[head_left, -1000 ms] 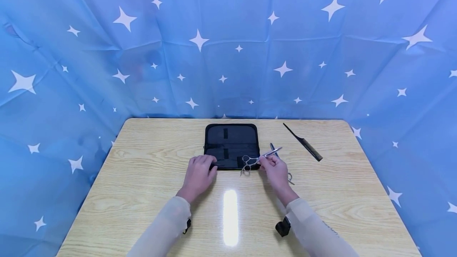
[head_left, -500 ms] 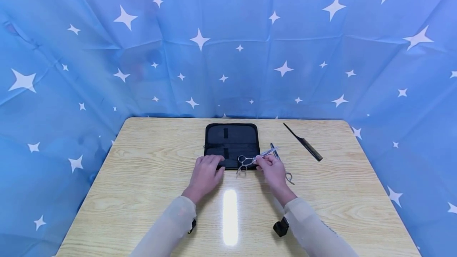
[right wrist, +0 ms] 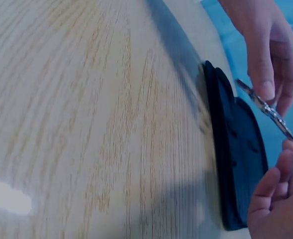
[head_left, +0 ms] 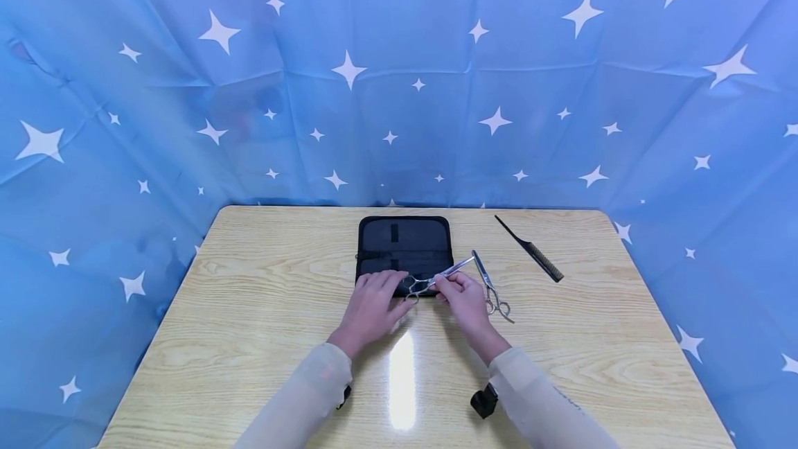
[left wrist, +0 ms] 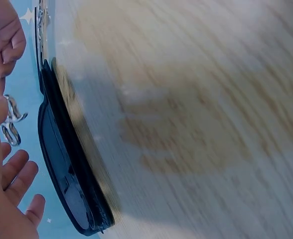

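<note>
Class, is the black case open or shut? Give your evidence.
Open: in the head view, the black case shows its inner strap.

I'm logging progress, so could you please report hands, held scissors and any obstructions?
Right hand pinching scissors partly over open black case. Left hand beside those scissors, contact unclear. Second scissors and comb lie right of case, apparently not obstructing.

Scissors (head_left: 455,267) at an open case (head_left: 406,235) near the table's (head_left: 268,276) far edge
Right hand (head_left: 463,302) pinches them, left hand (head_left: 370,305) at the handles — second pair (head_left: 484,274) lies alongside, dark comb (head_left: 532,251) toward the far right corner.
</note>
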A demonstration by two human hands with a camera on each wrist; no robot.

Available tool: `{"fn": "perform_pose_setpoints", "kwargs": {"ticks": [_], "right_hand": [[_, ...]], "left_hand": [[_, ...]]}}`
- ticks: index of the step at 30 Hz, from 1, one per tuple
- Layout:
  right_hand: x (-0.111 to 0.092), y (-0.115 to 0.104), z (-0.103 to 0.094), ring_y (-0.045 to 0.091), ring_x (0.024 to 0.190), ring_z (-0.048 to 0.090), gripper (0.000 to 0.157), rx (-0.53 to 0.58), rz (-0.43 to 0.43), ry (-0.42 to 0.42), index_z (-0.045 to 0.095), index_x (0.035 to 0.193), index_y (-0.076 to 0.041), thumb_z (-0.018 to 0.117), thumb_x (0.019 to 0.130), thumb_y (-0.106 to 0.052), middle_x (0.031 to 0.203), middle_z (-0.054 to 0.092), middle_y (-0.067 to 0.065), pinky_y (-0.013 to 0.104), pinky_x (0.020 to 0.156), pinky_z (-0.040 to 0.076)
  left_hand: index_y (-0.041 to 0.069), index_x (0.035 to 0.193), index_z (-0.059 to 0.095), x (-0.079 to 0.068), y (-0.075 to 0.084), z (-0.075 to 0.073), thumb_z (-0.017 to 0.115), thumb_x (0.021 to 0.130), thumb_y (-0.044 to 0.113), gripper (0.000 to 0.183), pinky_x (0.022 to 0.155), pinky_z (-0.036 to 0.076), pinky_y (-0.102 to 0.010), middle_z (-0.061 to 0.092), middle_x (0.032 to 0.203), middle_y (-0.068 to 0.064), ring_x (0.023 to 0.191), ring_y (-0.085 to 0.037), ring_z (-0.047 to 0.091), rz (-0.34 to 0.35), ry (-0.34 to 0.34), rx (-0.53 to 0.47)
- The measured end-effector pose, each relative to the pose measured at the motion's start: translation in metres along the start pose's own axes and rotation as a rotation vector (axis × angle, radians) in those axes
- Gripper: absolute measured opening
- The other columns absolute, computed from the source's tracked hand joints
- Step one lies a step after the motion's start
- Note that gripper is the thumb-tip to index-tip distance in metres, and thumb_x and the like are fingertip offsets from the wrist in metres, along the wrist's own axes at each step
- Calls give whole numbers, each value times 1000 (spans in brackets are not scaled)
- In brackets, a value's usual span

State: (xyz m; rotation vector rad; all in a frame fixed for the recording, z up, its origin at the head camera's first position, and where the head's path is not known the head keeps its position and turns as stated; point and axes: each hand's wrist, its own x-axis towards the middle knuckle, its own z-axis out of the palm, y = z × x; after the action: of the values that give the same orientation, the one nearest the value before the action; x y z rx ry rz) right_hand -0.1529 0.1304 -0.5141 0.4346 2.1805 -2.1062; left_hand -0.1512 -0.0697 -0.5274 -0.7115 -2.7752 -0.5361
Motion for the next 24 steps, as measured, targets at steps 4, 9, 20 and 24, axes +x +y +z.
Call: {"fn": "perform_pose_setpoints", "kwargs": {"ticks": [4,9,20,24], "right_hand": [[-2,0,3,13,71,65,22,16,-18,-9,65,101,2,67,92,-18,85,75,6,29,73,57],[-3,1,6,12,70,64,22,9,-25,-14,65,99,1,68,91,-19,82,74,2,27,71,56],[-3,0,7,10,70,63,22,26,-8,-36,64,100,1,67,93,-19,81,72,-1,26,71,55],[-3,0,7,12,71,63,21,17,-14,-36,63,98,1,66,93,-19,81,71,0,29,73,56]], "left_hand": [[21,140,50,0,3,1,64,89,51,61,104,40,-43,59,134,0,124,-19,56,1,-15,-3],[19,140,51,0,6,1,72,83,51,69,103,40,-43,61,132,-1,122,-19,57,24,10,20],[23,128,62,-1,7,6,69,81,59,60,94,45,-38,69,113,3,105,-15,64,110,126,124],[24,127,64,-1,8,6,69,81,59,58,93,46,-38,71,110,4,103,-16,65,113,128,132]]}}
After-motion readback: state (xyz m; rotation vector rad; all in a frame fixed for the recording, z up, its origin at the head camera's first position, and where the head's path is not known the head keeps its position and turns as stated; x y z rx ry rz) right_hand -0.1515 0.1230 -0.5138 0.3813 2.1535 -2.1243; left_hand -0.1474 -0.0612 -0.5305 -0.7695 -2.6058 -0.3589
